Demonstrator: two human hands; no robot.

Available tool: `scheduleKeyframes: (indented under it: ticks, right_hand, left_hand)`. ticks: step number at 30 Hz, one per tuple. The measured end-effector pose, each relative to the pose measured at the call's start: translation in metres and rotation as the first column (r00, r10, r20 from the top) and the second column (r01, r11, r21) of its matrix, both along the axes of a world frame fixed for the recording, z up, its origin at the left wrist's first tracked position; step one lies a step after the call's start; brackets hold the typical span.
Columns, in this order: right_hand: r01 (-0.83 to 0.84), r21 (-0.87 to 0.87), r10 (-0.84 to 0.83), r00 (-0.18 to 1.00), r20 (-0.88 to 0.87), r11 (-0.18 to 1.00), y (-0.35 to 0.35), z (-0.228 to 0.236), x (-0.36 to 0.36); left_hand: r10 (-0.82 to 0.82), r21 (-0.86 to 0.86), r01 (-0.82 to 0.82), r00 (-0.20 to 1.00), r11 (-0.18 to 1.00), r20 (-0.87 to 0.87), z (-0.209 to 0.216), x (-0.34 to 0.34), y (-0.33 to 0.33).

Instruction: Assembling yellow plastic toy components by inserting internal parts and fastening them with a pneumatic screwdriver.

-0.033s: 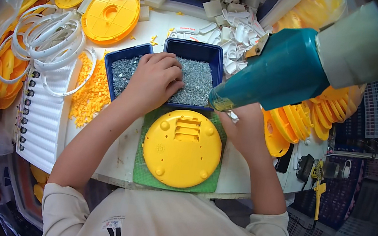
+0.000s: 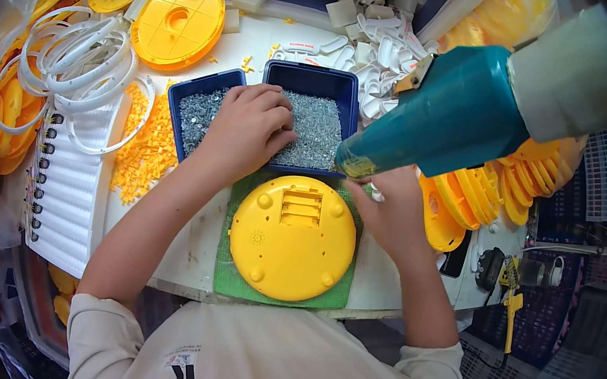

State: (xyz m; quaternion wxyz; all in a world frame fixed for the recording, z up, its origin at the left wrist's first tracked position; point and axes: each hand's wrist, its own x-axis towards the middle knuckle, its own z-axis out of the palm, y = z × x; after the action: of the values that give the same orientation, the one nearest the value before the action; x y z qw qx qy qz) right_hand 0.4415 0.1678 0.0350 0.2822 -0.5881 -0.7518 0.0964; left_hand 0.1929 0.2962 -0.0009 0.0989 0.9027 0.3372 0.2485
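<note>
My left hand [image 2: 252, 131] reaches over a dark blue bin [image 2: 313, 73] of small silver screws [image 2: 321, 125], its fingers curled down at the screws. What its fingertips grip, if anything, is too small to make out. My right hand [image 2: 393, 207] is closed beside the bin's near right corner, partly hidden by a teal, tapering tool-like body [image 2: 440, 116]. A small whitish bit shows between its thumb and fingers; its kind is unclear. Between my forearms a round yellow plastic housing [image 2: 289, 262] lies on a green mat [image 2: 227, 280], its open battery compartment on the far side.
Left of the screws stands a smaller blue bin [image 2: 197, 115] of metal parts. Yellow small pieces [image 2: 139, 157], white rings [image 2: 63, 63] and yellow discs [image 2: 179, 22] lie at left. White plastic parts [image 2: 385, 60] are heaped behind; stacked yellow covers [image 2: 467, 198] stand right.
My right hand has shifted very slightly beneath the teal body. My left hand and the yellow housing stay in place.
</note>
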Motion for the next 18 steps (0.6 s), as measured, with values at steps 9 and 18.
scheduleKeyframes:
  ticks: [9, 18]
  right_hand:
    - [-0.056, -0.035, 0.053, 0.997, -0.063, 0.998, -0.059, -0.009, -0.027]
    - [-0.088, 0.120, 0.073, 0.989, 0.127, 0.989, -0.069, -0.018, -0.038]
  left_hand:
    - [0.008, 0.004, -0.008, 0.990, 1.000, 0.141, 0.003, -0.006, -0.010]
    - [0.089, -0.398, 0.042, 0.948, 0.916, 0.306, 0.022, -0.038, -0.078]
